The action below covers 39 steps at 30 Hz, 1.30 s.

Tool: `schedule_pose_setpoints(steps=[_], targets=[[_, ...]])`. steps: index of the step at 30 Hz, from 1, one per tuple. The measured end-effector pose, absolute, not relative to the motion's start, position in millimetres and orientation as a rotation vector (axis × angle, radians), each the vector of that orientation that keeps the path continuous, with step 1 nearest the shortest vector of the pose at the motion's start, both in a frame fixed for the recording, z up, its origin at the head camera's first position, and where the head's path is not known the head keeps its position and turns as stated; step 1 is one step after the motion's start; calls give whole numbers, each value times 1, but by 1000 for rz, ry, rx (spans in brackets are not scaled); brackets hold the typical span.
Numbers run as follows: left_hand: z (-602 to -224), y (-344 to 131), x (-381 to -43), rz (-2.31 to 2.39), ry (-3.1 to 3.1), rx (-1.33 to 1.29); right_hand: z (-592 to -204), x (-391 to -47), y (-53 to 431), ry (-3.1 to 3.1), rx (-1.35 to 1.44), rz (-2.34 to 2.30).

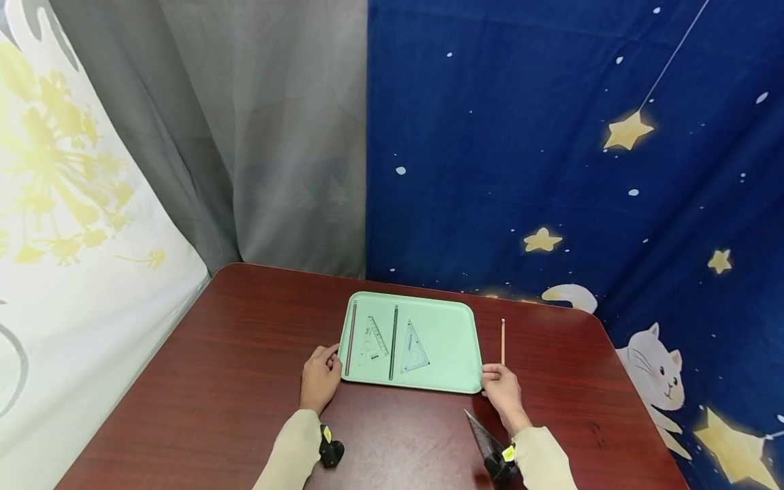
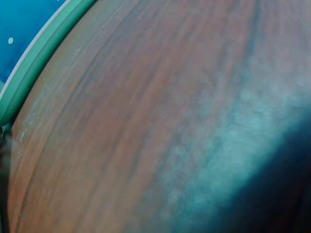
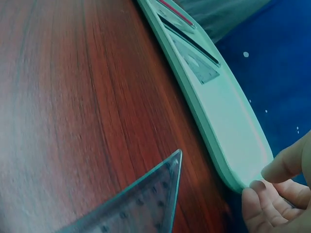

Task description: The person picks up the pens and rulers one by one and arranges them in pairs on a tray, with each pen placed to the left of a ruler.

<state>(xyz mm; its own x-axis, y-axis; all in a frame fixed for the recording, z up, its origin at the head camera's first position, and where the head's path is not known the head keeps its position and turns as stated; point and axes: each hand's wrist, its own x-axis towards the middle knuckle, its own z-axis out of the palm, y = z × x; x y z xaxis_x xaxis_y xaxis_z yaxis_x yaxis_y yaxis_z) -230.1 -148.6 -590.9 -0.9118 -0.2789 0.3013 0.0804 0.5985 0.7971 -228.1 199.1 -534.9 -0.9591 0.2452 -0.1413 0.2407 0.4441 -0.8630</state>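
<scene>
A light green tray is held at its two ends, close over the dark red table. My left hand grips the left rim near the front corner; only the tray's edge shows in the left wrist view, that hand being out of sight. With thumb above and fingers below, my right hand pinches the right front corner. On the tray lie a red pencil, a clear set square, a dark pencil and a second set square.
A light-coloured pencil lies on the table, just beyond my right hand. Another set square is near my right wrist, its point towards the tray. Grey and blue star-patterned curtains hang behind the table.
</scene>
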Motion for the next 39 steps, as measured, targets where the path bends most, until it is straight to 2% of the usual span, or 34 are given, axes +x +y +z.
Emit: schedule_pose_setpoints(steps=[25,39], targets=[[-591,-148,-231,-1228,-2423,151,-541,-234,220,-2664,-519,1198],[-589,-148,-229,-1244,-2421,154,-544,-243,226,-2665,-532,1127]])
